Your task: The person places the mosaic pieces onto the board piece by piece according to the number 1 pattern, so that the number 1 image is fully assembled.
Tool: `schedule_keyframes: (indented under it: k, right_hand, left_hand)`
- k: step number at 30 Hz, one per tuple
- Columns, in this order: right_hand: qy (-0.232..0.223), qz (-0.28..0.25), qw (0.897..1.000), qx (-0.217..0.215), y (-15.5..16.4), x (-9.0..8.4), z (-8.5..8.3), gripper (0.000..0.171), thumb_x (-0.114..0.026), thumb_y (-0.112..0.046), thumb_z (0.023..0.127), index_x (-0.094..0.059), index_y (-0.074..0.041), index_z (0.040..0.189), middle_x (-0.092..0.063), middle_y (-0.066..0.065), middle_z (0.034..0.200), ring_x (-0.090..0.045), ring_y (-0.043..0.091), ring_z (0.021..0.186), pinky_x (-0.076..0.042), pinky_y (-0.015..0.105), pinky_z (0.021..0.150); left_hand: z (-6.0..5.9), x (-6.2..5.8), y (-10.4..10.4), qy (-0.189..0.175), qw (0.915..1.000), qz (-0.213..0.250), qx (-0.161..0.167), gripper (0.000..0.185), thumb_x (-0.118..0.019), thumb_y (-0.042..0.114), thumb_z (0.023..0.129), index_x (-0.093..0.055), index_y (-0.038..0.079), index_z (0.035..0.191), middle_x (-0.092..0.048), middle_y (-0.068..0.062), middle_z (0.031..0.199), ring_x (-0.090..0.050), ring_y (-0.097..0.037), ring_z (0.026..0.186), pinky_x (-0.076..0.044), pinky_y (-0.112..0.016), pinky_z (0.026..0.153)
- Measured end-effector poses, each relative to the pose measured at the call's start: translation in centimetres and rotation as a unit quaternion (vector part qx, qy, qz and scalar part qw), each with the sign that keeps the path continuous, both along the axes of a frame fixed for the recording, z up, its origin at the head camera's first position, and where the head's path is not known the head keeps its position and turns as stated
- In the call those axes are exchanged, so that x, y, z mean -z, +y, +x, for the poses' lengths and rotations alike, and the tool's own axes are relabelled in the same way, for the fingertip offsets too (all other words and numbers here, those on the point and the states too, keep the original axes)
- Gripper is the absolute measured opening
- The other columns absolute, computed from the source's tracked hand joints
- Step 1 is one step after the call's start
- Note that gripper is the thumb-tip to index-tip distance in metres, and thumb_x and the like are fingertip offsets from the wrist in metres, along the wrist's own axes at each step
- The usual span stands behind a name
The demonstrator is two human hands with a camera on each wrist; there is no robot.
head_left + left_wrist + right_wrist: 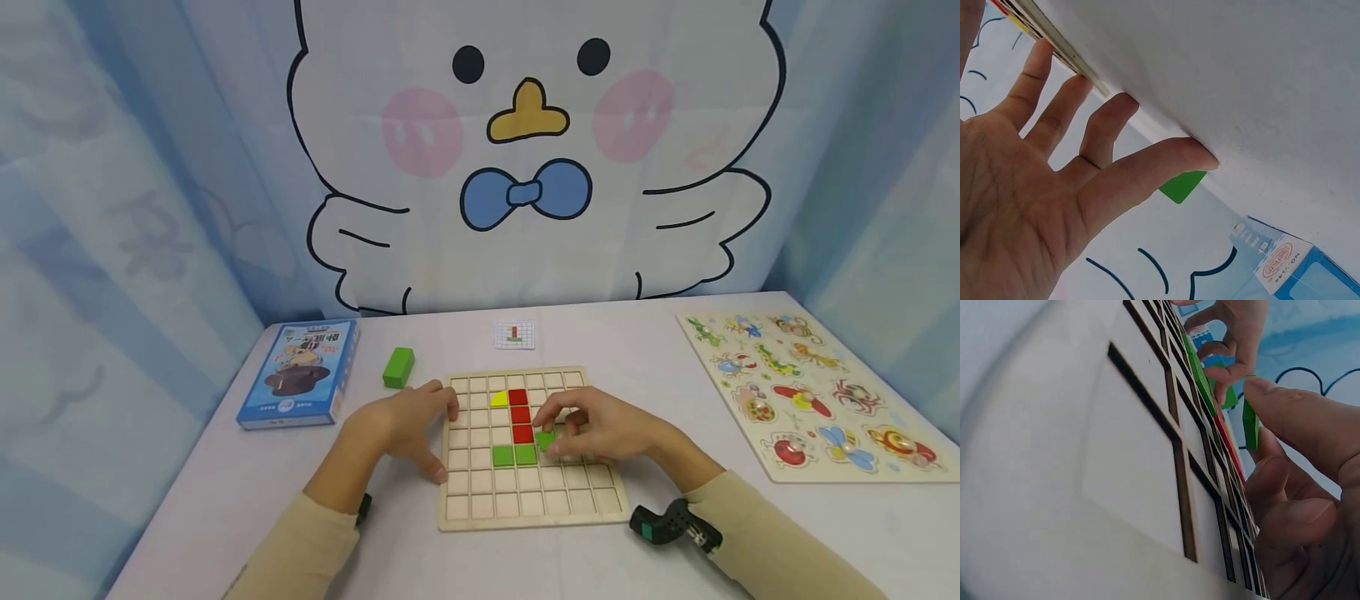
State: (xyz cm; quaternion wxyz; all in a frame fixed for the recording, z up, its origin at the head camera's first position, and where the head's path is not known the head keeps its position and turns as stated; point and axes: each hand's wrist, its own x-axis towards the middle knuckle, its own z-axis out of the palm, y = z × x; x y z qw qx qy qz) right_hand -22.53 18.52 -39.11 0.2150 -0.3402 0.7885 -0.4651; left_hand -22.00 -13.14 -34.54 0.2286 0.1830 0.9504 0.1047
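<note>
A wooden grid board (pixel 459 505) lies in the middle of the table. Three red square tiles (pixel 521 416) form a column in it, with a yellow tile (pixel 498 400) beside the top one. Below, two green tiles (pixel 503 456) sit side by side. Between thumb and fingers, my right hand (pixel 615 427) pinches another green tile (pixel 1250 428), just right of that pair and close over the grid. My left hand (pixel 397 425) rests at the board's left edge, fingers spread and lightly bent, thumb lower down, holding nothing.
Beyond the board lies a small pattern card (pixel 514 335). A green block (pixel 398 367) stands behind my left hand, near a blue box (pixel 300 375). At the right lies a wooden insect puzzle (pixel 821 400). A printed curtain (pixel 525 258) hangs behind the table.
</note>
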Motion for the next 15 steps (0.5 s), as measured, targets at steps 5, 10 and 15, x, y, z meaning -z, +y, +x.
schedule_keyframes:
  k: [5, 10, 15]
  right_hand:
    - [0.015, 0.015, 1.000, 0.003, -0.25, 0.46, 0.18, 0.028, -0.080, -0.021, 0.091, -0.069, -0.015, 0.117, -0.065, 0.008, 0.110, -0.054, 0.009, 0.065, -0.045, 0.023, 0.048]
    - [0.051, 0.039, 0.998, 0.004, -0.44, 0.64, 0.27, 0.028, -0.082, -0.025, 0.089, -0.070, -0.018, 0.114, -0.067, 0.002, 0.105, -0.054, 0.008, 0.066, -0.047, 0.022, 0.056]
    - [0.088, 0.053, 0.995, 0.006, -0.72, 0.23, 0.26, 0.029, -0.083, -0.027, 0.088, -0.070, -0.019, 0.113, -0.068, -0.001, 0.103, -0.056, 0.011, 0.070, -0.048, 0.023, 0.066]
  left_hand:
    - [0.19, 0.20, -0.03, -0.002, 1.0000, -0.001, -0.003, 0.068, -0.098, 0.040, 0.065, -0.055, 0.027, 0.115, -0.052, 0.003, 0.124, -0.053, -0.022, 0.106, -0.051, -0.047, 0.096]
    - [0.21, 0.32, -0.07, -0.003, 1.0000, -0.004, -0.002, 0.068, -0.099, 0.041, 0.065, -0.055, 0.027, 0.115, -0.052, 0.004, 0.124, -0.053, -0.021, 0.106, -0.052, -0.047, 0.094]
    - [-0.05, 0.18, -0.13, 0.003, 1.0000, -0.009, 0.000, 0.069, -0.098, 0.042, 0.065, -0.055, 0.027, 0.116, -0.052, 0.004, 0.125, -0.053, -0.021, 0.107, -0.052, -0.046, 0.094]
